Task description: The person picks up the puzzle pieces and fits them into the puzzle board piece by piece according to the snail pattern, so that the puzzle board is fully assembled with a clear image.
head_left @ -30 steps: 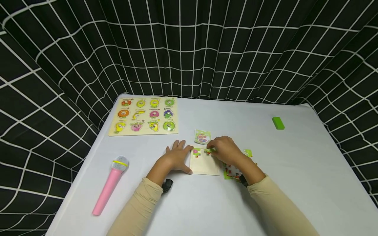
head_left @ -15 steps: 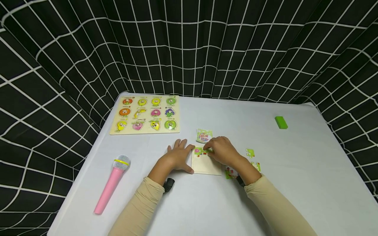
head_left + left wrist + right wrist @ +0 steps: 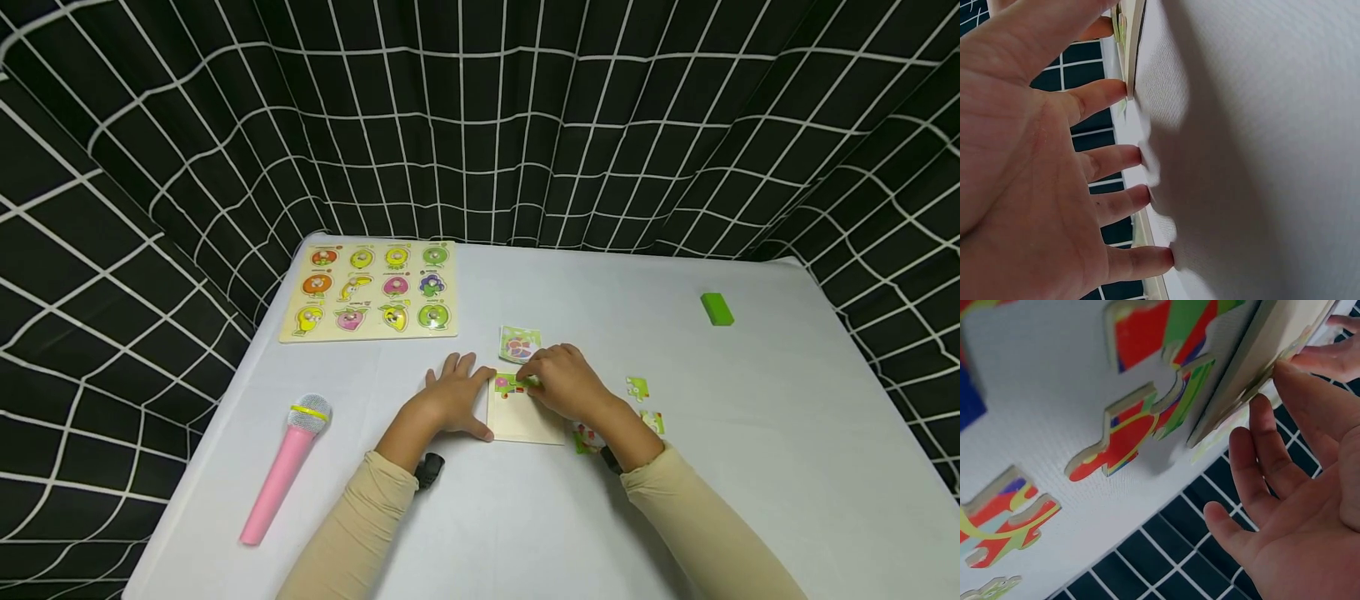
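A small pale wooden tray [image 3: 527,423] lies mid-table, with jigsaw pieces [image 3: 503,384] along its far edge. My left hand [image 3: 447,406] spreads its fingers beside the tray, thumb and index finger touching its left side; in the left wrist view its fingertips [image 3: 1130,154] meet the tray edge and the cloth. At the tray's far edge my right hand [image 3: 562,382] pinches a jigsaw piece between thumb and index finger, the piece mostly hidden by the fingers. Loose jigsaw pieces [image 3: 1129,434] with red, green and yellow print lie beside the tray, partly under my right wrist.
Behind the tray lies a square picture card [image 3: 519,343]. A fruit peg puzzle board [image 3: 367,292] is at the back left, a pink toy microphone [image 3: 281,475] at the left, and a green block [image 3: 717,309] at the back right. Dark gridded cloth [image 3: 480,125] surrounds the table.
My right hand has brought the piece slightly left, against the piece in the tray's far left corner, and now stays there. The left hand keeps its place. The view has shifted slightly.
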The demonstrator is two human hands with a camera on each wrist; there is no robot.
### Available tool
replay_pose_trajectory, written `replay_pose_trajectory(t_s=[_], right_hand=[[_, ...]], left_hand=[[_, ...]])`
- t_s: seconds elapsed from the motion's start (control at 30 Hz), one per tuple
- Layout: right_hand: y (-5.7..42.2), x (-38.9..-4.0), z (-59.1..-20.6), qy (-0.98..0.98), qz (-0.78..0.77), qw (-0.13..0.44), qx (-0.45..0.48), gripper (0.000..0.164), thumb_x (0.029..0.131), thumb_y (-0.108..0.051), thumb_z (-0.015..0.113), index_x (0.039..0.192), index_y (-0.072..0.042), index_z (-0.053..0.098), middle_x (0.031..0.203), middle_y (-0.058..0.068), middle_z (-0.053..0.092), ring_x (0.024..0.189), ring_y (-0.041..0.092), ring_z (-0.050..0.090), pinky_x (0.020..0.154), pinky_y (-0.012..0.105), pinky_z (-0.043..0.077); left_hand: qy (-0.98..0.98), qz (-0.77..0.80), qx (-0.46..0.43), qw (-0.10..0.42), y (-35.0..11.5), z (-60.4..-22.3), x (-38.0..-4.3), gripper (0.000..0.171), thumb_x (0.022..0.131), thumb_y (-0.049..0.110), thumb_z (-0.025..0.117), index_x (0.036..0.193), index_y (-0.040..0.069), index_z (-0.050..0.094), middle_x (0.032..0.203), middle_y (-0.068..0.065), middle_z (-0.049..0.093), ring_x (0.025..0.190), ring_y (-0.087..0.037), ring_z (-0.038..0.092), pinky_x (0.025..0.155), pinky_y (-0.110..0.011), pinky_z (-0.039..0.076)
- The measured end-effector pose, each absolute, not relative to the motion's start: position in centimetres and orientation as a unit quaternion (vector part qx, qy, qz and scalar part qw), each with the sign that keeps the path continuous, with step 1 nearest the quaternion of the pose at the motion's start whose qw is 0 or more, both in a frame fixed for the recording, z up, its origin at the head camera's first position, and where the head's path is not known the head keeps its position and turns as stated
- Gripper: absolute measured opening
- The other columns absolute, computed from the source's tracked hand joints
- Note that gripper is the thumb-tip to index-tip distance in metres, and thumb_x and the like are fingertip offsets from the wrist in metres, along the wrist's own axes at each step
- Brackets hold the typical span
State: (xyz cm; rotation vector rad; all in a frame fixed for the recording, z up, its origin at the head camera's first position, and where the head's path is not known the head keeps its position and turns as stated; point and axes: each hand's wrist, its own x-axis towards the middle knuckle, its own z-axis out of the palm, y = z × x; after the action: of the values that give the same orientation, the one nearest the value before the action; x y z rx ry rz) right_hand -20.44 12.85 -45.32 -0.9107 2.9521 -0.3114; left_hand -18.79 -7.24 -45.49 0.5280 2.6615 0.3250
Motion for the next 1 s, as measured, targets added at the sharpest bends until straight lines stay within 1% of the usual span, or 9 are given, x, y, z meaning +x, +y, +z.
replay_pose_trajectory(t_s=[0.3,0.43,0.57,0.67,0.8,1.0], right_hand=[[12.9,-20.4,-45.3,0.949,-0.095,0.012,-0.3,0.021,0.075,-0.02,0.073,0.096,-0.021,0.071,0.101,-0.003,0.066,0.103,0.022,0.056,0.1,0.051,0.03],[12.9,-20.3,-45.5,0.948,-0.102,0.013,-0.301,0.021,0.075,-0.019,0.073,0.096,-0.021,0.071,0.099,-0.004,0.066,0.1,0.021,0.057,0.098,0.049,0.033],[13.1,-20.2,-45.3,0.947,-0.107,0.025,-0.303,0.023,0.075,-0.016,0.073,0.098,-0.019,0.071,0.1,-0.004,0.066,0.098,0.021,0.058,0.095,0.049,0.036],[13.5,-20.2,-45.0,0.943,-0.122,0.045,-0.306,0.026,0.075,-0.014,0.072,0.101,-0.018,0.069,0.102,-0.004,0.066,0.099,0.02,0.058,0.094,0.048,0.037],[15.1,-20.3,-44.4,0.941,-0.161,0.063,-0.292,0.028,0.078,-0.017,0.07,0.106,-0.015,0.067,0.105,-0.002,0.066,0.103,0.019,0.058,0.093,0.044,0.038],[19.9,-19.9,-44.2,0.959,-0.177,0.053,-0.215,0.028,0.079,-0.019,0.069,0.106,-0.012,0.067,0.107,0.003,0.065,0.106,0.023,0.055,0.09,0.045,0.04]], left_hand=[[0.953,0.116,0.189,0.204,-7.2,-45.3,-18.8,0.094,0.06,0.054,0.076,0.138,0.027,0.032,0.148,-0.011,0.017,0.136,-0.033,0.01,0.099,-0.063,0.021],[0.953,0.119,0.186,0.208,-7.2,-45.3,-18.8,0.094,0.06,0.053,0.077,0.138,0.027,0.032,0.149,-0.011,0.017,0.136,-0.033,0.009,0.099,-0.062,0.02],[0.951,0.13,0.185,0.211,-7.2,-45.3,-18.7,0.094,0.06,0.052,0.078,0.139,0.026,0.033,0.148,-0.011,0.016,0.136,-0.034,0.008,0.1,-0.063,0.018],[0.951,0.133,0.183,0.209,-7.4,-45.3,-18.5,0.095,0.059,0.051,0.078,0.138,0.025,0.033,0.148,-0.011,0.017,0.136,-0.034,0.009,0.1,-0.063,0.018],[0.953,0.13,0.182,0.203,-7.5,-45.4,-18.4,0.095,0.058,0.051,0.079,0.138,0.025,0.034,0.147,-0.011,0.019,0.135,-0.034,0.011,0.099,-0.064,0.02],[0.952,0.133,0.195,0.196,-7.4,-45.4,-18.5,0.094,0.059,0.051,0.079,0.138,0.024,0.034,0.147,-0.012,0.019,0.135,-0.034,0.012,0.098,-0.064,0.02]])
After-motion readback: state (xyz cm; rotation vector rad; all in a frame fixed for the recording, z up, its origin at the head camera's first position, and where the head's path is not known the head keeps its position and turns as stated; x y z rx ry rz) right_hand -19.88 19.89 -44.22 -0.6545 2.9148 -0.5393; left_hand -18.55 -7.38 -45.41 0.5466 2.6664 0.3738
